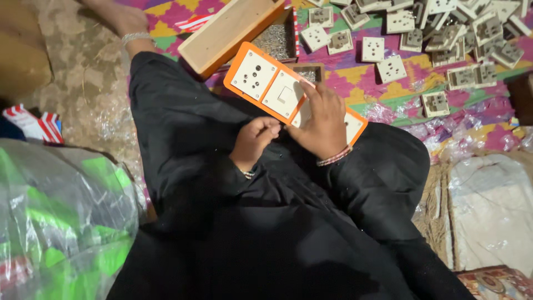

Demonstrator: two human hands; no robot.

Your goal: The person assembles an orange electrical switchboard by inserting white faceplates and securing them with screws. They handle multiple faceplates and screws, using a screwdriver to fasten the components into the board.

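Wooden box (230, 30) w/ small metal screws in its tray (276, 41), lying on a multicoloured mat (383, 91) beside loose socket modules (391, 68). Orange switch panel (277, 89) rests over the lap; right hand (322, 122) clamped on it, left hand (254, 141) curled shut just below, contents not visible. Plastic bag (61, 222) at left.

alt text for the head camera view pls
Seen from above, a seated person in black holds an orange switch-and-socket board on their lap, right hand pressed on it, left hand curled below. Loose white sockets litter the colourful mat.
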